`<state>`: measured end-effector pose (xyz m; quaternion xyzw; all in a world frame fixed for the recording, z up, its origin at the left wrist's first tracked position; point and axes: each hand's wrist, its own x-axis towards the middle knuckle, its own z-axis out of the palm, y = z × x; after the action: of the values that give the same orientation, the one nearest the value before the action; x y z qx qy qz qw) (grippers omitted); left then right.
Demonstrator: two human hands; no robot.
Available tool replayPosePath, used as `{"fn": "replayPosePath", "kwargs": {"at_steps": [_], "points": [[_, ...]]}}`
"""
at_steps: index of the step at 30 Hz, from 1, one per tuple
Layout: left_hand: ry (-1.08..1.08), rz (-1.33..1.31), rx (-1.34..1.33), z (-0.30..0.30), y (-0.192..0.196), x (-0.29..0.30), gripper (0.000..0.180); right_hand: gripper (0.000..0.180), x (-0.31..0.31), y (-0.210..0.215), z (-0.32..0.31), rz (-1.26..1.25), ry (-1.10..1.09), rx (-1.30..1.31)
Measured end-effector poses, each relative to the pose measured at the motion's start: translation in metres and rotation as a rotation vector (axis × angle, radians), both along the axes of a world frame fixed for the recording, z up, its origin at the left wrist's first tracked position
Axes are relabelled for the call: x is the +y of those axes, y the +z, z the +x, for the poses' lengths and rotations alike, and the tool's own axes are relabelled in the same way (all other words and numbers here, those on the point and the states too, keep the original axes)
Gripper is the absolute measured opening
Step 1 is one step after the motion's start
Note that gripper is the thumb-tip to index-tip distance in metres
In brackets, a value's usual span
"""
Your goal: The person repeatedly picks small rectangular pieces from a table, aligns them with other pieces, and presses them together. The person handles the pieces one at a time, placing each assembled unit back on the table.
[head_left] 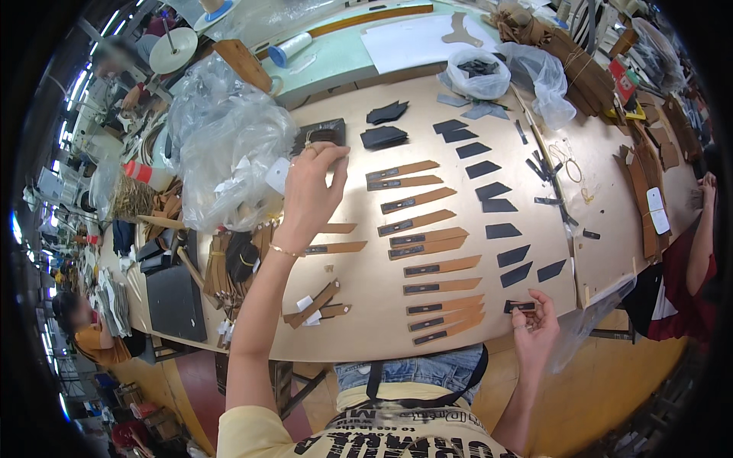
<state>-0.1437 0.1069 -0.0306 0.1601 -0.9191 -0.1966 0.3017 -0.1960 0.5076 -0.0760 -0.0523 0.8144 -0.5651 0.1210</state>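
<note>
Toward the left edge of the worktop (366,336), crumpled clear plastic bags (225,153) are heaped beside stacks of brown and black leather pieces (229,267). The left hand (309,191) is stretched out over the worktop just right of those bags, fingers bent together at the tips near a small white tag (277,175) and a dark flat tray (321,136) toward the far edge; whether it pinches anything cannot be told. Below the left wrist lie a few loose tan strips (317,304) crossing each other at angles.

In the middle of the worktop runs a column of tan leather strips (427,244), each with a dark rectangular patch at its left end. Their long axes lie roughly left to right, the right ends tilted slightly toward the far edge, and they are ranked one below another from the far side down to the near edge. Just right of them a second column of black four-sided patches (496,206) follows the same line.

At the near right corner the right hand (538,328) holds a small black rectangular patch (519,307) between thumb and fingertips, its long axis left to right, just right of the lowest tan strips. Beyond the right edge, another person's arm (702,229) rests beside the worktop.
</note>
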Motion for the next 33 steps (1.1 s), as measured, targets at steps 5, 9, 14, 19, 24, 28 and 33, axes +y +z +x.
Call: {"fn": "replayPosePath", "kwargs": {"at_steps": [5,9,14,19,24,28,33], "points": [[-0.098,-0.001,-0.041,-0.049,0.003,-0.019,0.014,0.030,0.003,-0.005,0.000,0.057,-0.013,0.008],[0.041,-0.227,0.010,-0.066,-0.010,-0.039,0.015,0.028,0.006,-0.011,0.002,-0.022,-0.027,-0.023],[0.395,-0.192,0.210,0.011,-0.021,-0.120,0.017,0.026,0.008,-0.015,0.000,-0.006,-0.012,-0.002],[0.635,0.037,-0.370,0.140,-0.036,-0.194,0.042,0.025,0.008,-0.015,0.000,0.034,0.022,0.052],[0.438,0.110,-0.521,0.159,-0.049,-0.197,0.052,0.024,0.009,-0.012,-0.001,0.051,0.040,0.045],[0.598,0.035,-0.473,0.139,-0.039,-0.194,0.034,0.024,0.011,-0.013,-0.002,0.035,0.051,0.033],[0.662,-0.103,-0.487,0.155,-0.017,-0.203,0.024,0.024,0.010,-0.014,0.000,0.006,0.039,0.040]]}}
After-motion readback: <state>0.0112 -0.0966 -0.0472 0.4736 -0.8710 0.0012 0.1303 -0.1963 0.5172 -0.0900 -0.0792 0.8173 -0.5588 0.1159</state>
